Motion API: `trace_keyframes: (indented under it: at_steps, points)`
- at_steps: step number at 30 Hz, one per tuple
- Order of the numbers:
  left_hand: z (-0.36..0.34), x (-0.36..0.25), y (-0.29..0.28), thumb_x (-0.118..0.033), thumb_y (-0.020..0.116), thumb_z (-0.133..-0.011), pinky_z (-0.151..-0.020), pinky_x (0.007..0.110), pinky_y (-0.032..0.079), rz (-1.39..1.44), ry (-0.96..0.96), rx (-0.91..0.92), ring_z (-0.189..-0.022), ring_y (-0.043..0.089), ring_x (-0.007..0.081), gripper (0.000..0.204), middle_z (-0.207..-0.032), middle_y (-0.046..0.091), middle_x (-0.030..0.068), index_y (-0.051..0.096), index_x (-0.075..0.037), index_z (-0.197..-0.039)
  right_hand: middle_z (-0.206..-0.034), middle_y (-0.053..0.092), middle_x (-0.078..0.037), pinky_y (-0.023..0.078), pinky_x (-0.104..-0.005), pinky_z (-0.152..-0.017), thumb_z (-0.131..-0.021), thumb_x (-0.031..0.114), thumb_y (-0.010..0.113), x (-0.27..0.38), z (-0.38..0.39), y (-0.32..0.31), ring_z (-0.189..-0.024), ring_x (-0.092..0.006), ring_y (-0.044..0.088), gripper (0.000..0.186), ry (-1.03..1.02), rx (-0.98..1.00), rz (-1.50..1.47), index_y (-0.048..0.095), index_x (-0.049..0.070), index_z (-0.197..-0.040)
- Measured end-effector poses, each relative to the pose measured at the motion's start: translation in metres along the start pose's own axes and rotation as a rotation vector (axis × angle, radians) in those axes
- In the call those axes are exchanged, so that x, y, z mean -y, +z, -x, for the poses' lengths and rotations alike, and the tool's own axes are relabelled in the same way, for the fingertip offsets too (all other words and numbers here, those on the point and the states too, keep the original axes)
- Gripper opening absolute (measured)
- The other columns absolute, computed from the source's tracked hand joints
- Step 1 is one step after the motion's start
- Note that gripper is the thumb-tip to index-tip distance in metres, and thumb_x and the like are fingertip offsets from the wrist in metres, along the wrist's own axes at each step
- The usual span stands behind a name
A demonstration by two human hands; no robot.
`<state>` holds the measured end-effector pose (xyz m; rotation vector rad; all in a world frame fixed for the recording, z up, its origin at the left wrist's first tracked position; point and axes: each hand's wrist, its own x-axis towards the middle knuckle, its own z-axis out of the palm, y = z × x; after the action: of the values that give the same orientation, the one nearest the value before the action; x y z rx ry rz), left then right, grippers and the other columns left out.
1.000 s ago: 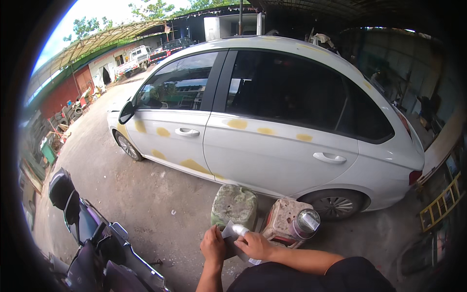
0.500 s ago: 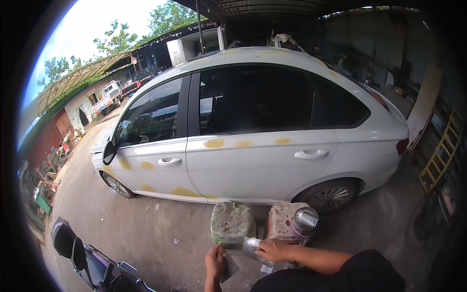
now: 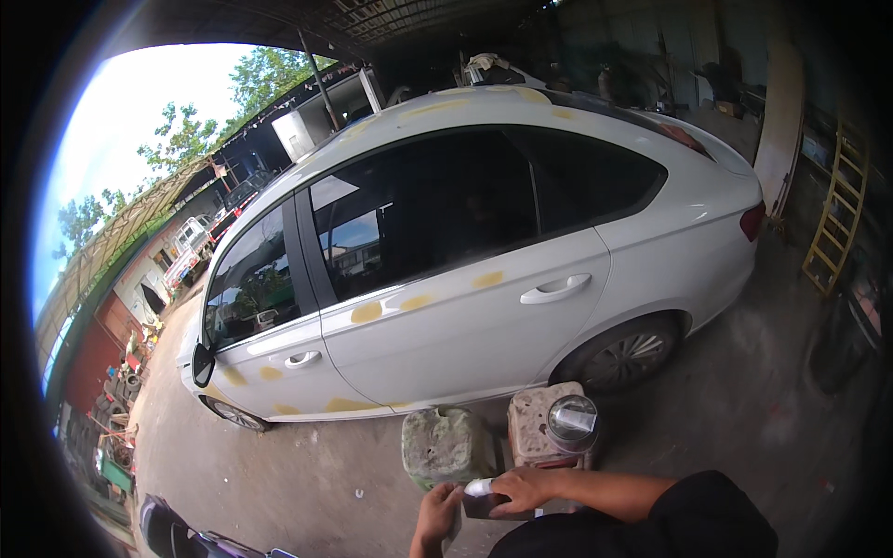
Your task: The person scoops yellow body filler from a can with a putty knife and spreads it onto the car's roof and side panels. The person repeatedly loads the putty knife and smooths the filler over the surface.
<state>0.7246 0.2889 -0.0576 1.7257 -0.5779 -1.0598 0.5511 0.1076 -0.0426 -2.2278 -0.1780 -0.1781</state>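
My right hand [image 3: 528, 487] is closed around a flat, dark-looking putty scraper [image 3: 484, 507], with a white lump [image 3: 478, 487] along its upper edge. My left hand [image 3: 437, 513] is closed on a second thin, flat blade [image 3: 454, 532], mostly covered by the fingers. The two hands are close together, and the left fingertips are by the white lump; whether they touch it I cannot tell. Just beyond them stand a greenish, stained stool [image 3: 445, 446] and a pinkish, stained stool [image 3: 539, 409]. A round metal can [image 3: 571, 423] sits on the pinkish stool.
A white car [image 3: 446, 325] with yellowish filler patches on doors and roof stands side-on beyond the stools. A motorbike [image 3: 181, 535] is at the lower left. A yellow ladder [image 3: 837, 209] leans at the right. Parked trucks [image 3: 191, 244] are at far left.
My hands have come together, the left moving right toward the right hand's scraper. The scraper has tilted and looks darker. The whole view has turned, so the car appears tilted.
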Motion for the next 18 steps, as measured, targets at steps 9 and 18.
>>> trace_keyframes:
  at_steps: [9, 18]
  points:
    - [-0.022, -0.053, 0.069, -0.024, 0.058, -0.097, -0.043, 0.022, 0.032, 0.064, 0.002, 0.035, -0.047, 0.042, 0.0043, 0.024, -0.061, 0.052, -0.0040, 0.062, -0.002, -0.087, -0.079, 0.068, -0.009, 0.052, -0.0357, -0.068, -0.086, 0.036, 0.072, -0.037, 0.049, -0.052, -0.072, -0.0243, 0.067, 0.036, 0.104, -0.218, -0.252, 0.062, 0.004, -0.102]
    - [-0.027, -0.075, 0.114, -0.023, 0.057, -0.097, -0.042, 0.023, 0.031, -0.003, -0.034, 0.078, -0.045, 0.041, 0.0054, 0.025, -0.058, 0.050, -0.0033, 0.061, -0.002, -0.084, -0.078, 0.069, -0.011, 0.052, -0.0354, -0.068, -0.087, 0.031, 0.071, -0.070, 0.081, -0.087, -0.073, -0.0244, 0.068, 0.036, 0.207, -0.480, -0.299, 0.063, 0.002, -0.107]
